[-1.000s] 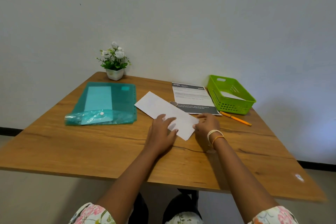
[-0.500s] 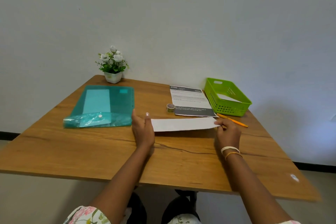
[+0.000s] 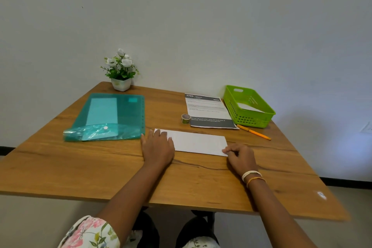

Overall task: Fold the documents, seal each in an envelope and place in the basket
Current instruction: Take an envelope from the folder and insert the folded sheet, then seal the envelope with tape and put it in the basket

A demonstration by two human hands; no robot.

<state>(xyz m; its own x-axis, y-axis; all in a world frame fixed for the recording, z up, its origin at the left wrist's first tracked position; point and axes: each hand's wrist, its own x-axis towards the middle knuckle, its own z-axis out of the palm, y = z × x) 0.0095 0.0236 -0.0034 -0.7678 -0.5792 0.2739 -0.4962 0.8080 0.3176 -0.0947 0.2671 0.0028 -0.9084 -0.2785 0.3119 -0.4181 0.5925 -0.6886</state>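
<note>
A long white envelope lies flat on the wooden table, its long side running left to right. My left hand rests palm down on its left end, fingers spread. At the envelope's near right corner, the curled fingers of my right hand pinch the paper. A printed document with a dark header lies beyond the envelope. To its right stands the green basket, with one white envelope inside.
A small roll of tape sits by the document's left edge. An orange pen lies in front of the basket. A teal plastic folder holding paper covers the left side. A potted white flower stands at the back by the wall.
The envelope was turned from a diagonal to a left-right line, lifted edge-on between both hands, then laid flat. My left hand moved from its end onto its top.
</note>
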